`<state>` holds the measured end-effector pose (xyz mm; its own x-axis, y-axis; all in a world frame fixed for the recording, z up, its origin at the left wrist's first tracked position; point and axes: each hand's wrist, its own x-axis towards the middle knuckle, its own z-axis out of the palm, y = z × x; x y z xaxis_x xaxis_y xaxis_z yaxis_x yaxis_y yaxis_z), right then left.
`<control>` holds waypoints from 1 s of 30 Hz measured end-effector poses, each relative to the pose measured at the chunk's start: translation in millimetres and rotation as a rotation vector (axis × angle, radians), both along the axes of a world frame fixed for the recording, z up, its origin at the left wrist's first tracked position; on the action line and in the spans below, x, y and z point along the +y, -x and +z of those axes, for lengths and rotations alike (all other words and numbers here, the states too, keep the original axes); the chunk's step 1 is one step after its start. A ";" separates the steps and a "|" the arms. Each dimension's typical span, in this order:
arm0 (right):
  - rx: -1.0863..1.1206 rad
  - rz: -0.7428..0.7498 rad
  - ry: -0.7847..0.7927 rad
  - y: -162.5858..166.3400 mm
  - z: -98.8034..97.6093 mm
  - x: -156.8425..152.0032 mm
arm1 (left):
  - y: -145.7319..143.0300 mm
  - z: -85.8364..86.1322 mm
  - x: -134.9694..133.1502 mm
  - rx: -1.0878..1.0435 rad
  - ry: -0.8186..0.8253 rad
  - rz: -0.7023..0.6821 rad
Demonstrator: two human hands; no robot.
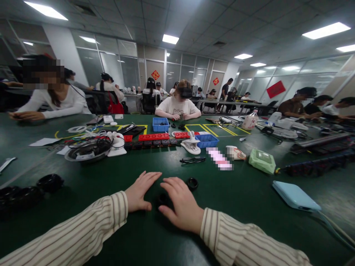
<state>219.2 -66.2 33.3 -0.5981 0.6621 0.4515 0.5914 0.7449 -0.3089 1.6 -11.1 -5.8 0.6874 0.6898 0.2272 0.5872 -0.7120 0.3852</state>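
My left hand (140, 192) is open just above the green table, its fingers stretched out and its thumb pointing toward my other hand. Opposite it, my right hand (181, 203) has its fingers bent and its thumb spread away from them. Between the two hands sits a small dark round piece (163, 200), partly covered by the right hand; whether that hand touches it I cannot tell. A black ring (192, 183) lies on the table just beyond the right hand's knuckles.
Several black round parts (50, 183) lie at the left. Farther off are a metal bowl (87, 152) of cables, blue bins (161, 125), glasses (192, 160), a green tissue pack (262, 161) and a light-blue power bank (296, 195). A person (179, 107) sits opposite.
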 end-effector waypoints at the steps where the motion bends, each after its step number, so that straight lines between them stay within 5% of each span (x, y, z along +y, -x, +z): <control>1: -0.056 0.039 0.037 9.4 0.3 -1.9 | 1.9 -0.7 1.5 -0.017 0.014 0.012; 5: -0.200 0.129 0.187 13.8 2.1 -15.9 | 4.3 0.4 0.9 -0.081 0.062 0.070; 10: -0.162 0.145 0.347 -71.2 2.5 -57.1 | 1.3 1.2 -2.3 -0.094 0.101 0.105; 14: -0.037 -0.373 0.326 -176.4 -12.7 -50.2 | -0.5 2.3 -1.5 -0.087 0.087 0.107; 18: 0.108 -0.741 0.258 -240.4 -28.7 8.3 | -1.5 5.2 -2.5 -0.090 0.087 0.127; 24: 0.092 -0.796 0.077 -227.3 -39.6 77.6 | -2.6 6.3 -3.1 -0.048 0.083 0.143; 30: 0.172 -0.711 -0.232 -188.6 -25.1 51.4 | -6.6 1.8 -1.6 0.063 0.034 0.193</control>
